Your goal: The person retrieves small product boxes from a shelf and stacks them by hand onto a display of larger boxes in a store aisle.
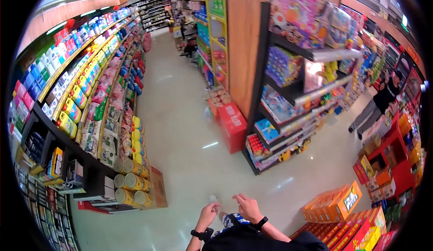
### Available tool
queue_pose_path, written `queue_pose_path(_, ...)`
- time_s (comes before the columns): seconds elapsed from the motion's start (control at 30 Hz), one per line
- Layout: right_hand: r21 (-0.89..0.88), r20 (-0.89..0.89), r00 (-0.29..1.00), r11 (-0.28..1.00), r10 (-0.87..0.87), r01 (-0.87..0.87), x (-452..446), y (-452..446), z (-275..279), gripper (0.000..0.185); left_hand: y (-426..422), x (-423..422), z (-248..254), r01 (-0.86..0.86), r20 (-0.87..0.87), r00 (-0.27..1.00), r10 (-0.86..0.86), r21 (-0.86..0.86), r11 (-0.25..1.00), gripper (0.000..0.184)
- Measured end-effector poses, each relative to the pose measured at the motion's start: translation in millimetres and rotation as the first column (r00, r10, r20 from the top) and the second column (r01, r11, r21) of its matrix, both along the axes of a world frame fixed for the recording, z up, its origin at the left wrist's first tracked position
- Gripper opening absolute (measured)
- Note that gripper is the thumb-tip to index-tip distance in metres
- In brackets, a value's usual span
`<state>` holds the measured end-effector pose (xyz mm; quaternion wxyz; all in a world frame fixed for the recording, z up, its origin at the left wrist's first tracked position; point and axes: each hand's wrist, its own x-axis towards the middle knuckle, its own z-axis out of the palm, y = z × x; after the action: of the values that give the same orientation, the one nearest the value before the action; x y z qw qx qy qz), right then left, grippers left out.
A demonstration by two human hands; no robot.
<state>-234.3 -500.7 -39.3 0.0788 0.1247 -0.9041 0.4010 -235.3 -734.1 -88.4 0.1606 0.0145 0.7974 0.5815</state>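
Observation:
Low in the view, my left hand (208, 215) is raised in front of my body with its fingers curled in, and I see nothing in it. Just to its right is my right hand (248, 208), its fingers bent and the tips pointing toward the left hand. The two hands are apart, over the pale shop floor (185, 192). Neither touches a shelf or any goods. A dark band (202, 234) is on the left wrist and another dark band (261, 223) on the right.
Long shelves of bottles and packs (90, 84) line the left, with yellow-sided tins (135, 181) at their end. A toy shelf (288, 97) and a red box (231, 127) stand ahead. Orange cartons (333, 201) are at right. Farther off stands a person (383, 97).

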Motion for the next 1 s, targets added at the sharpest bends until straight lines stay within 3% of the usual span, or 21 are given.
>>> queue_pose_path(0.1, -0.019, -0.008, 1.0, 0.999, 0.025, -0.025, -64, -32, -1, 0.044, -39, -50, 16, -0.007, 0.005, 1.0, 0.007, -0.102, 0.995, 0.04)
queue_pose_path(0.2, -0.026, 0.012, 0.996, 0.996, 0.083, -0.083, -134, -67, 0, 0.043, -79, -106, 39, -0.091, -0.124, 0.989, 0.081, -0.077, 0.993, 0.035)
queue_pose_path(0.23, -0.046, -0.01, 0.992, 0.991, 0.129, -0.129, -157, -76, 1, 0.041, -92, -125, 49, -0.087, -0.103, 0.991, 0.082, -0.047, 0.995, 0.042)
queue_pose_path(0.33, -0.067, -0.091, 0.974, 0.974, 0.209, -0.215, -220, -105, 15, 0.04, -126, -178, 54, -0.154, -0.144, 0.978, 0.149, -0.02, 0.988, 0.04)
queue_pose_path(0.47, -0.068, -0.094, 0.974, 0.975, 0.205, -0.212, -281, -127, 31, 0.038, -151, -239, 46, -0.208, -0.151, 0.966, 0.211, 0.037, 0.977, 0.043)
queue_pose_path(0.63, -0.027, -0.026, 0.991, 0.991, 0.131, -0.132, -342, -133, 23, 0.035, -159, -316, 27, -0.16, -0.013, 0.986, 0.164, 0.163, 0.974, 0.04)
queue_pose_path(0.87, 0.048, 0.002, 0.998, 0.997, 0.067, -0.067, -457, -140, 6, 0.032, -175, -473, 4, 0.012, -0.054, 0.999, 0.0, 0.224, 0.975, 0.039)
queue_pose_path(1.0, 0.028, 0.011, 0.997, 0.997, -0.074, 0.074, -539, -144, 19, 0.031, -183, -588, 26, 0.099, -0.107, 0.991, -0.078, 0.207, 0.973, 0.042)
